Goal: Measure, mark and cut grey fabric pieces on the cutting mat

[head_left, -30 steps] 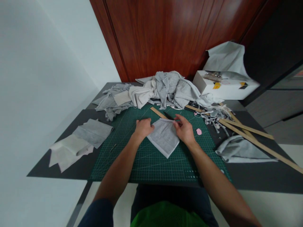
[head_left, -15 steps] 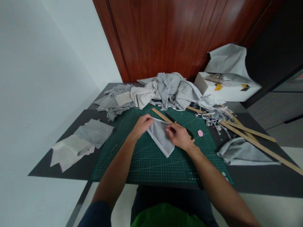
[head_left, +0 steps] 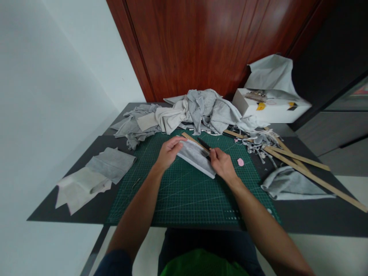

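A small grey cloth piece [head_left: 195, 155] with pale edges is held over the green cutting mat [head_left: 184, 199]. My left hand [head_left: 169, 151] pinches its upper left corner, fingers closed. At the cloth's right end, my right hand [head_left: 222, 163] is closed with curled fingers on its edge. Just beyond the cloth lie dark-bladed scissors [head_left: 203, 143], their handles hidden by my right hand. Beside them a wooden ruler [head_left: 186, 135] lies partly covered by the cloth.
Heaped grey cloth [head_left: 207, 111] lines the back, beside a white box [head_left: 270, 109]. Cloth pieces [head_left: 110, 165] lie left. On the right are wooden strips [head_left: 313, 178], fabric scraps [head_left: 260, 142], folded grey cloth [head_left: 290, 184] and a pink scrap [head_left: 240, 162].
My right hand has moved from above the cloth to its right edge. The cloth's lower corner has risen and swung right, so it appears as a narrower band. The view has shifted slightly.
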